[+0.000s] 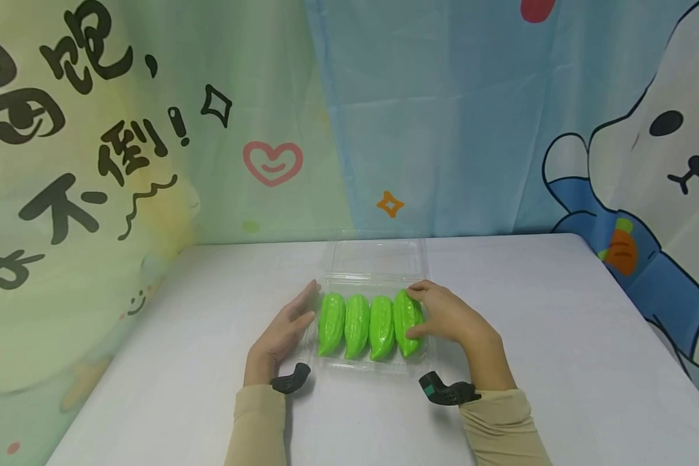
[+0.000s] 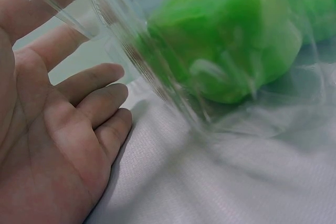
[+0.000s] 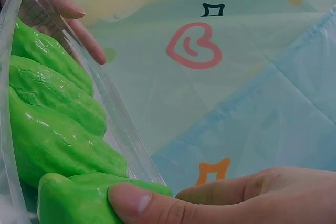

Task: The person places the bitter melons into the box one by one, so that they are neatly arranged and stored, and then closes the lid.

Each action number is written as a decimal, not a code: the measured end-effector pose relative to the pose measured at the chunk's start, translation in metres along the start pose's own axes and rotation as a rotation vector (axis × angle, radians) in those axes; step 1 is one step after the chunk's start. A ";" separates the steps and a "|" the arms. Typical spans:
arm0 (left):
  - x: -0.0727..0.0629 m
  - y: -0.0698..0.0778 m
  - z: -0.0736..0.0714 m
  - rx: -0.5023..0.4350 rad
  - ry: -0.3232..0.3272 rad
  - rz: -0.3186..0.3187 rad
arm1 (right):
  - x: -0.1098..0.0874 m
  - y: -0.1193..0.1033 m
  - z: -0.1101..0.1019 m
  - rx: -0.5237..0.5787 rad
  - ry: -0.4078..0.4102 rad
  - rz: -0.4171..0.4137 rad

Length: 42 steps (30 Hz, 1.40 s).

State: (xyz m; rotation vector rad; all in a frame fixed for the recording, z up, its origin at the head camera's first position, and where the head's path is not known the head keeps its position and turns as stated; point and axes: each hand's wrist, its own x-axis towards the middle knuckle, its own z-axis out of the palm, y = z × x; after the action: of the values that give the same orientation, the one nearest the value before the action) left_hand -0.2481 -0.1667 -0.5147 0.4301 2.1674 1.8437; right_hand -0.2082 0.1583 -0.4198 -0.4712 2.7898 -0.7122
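Several glossy green, ridged, pointed pieces like toy bitter melons (image 1: 357, 323) lie side by side in a clear plastic clamshell box (image 1: 361, 366). Its hinged lid (image 1: 378, 257) is folded back away from me. At the right end, my right hand (image 1: 455, 317) holds the last bitter melon (image 1: 404, 318) between thumb and fingers. In the right wrist view the thumb (image 3: 131, 201) presses on its near side. My left hand (image 1: 282, 330) is at the box's left side, palm towards the wall, fingers extended; in the left wrist view some fingers are behind the clear plastic.
A white cloth covers the table (image 1: 180, 388) around the box. Behind it hangs a printed curtain (image 1: 472, 129) with a heart, lettering and a cartoon animal. Dark wrist-worn cameras (image 1: 448, 389) sit at both cuffs.
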 end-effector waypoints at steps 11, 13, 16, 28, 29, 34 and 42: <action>-0.001 -0.001 -0.001 -0.039 -0.025 0.015 | 0.003 0.000 0.002 0.015 0.002 0.004; -0.001 -0.001 -0.002 -0.037 -0.028 0.016 | 0.003 0.000 0.003 0.015 0.004 0.005; -0.001 -0.001 -0.002 -0.032 -0.034 0.024 | 0.003 0.000 0.003 0.017 0.006 0.008; 0.001 -0.001 0.000 -0.045 -0.012 -0.003 | 0.006 0.001 0.006 0.001 -0.007 0.011; 0.000 -0.001 0.000 -0.046 -0.014 -0.001 | 0.006 0.002 0.006 -0.001 -0.006 0.010; -0.002 0.003 0.000 -0.076 -0.043 0.032 | 0.005 0.001 0.006 -0.014 -0.006 -0.002; 0.000 0.000 0.000 -0.073 -0.047 0.043 | 0.005 0.000 0.009 -0.038 0.000 -0.021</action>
State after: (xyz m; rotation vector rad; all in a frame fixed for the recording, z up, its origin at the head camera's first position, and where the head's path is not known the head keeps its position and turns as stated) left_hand -0.2480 -0.1672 -0.5150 0.5033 2.0683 1.9094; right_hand -0.2106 0.1528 -0.4283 -0.5089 2.8067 -0.6641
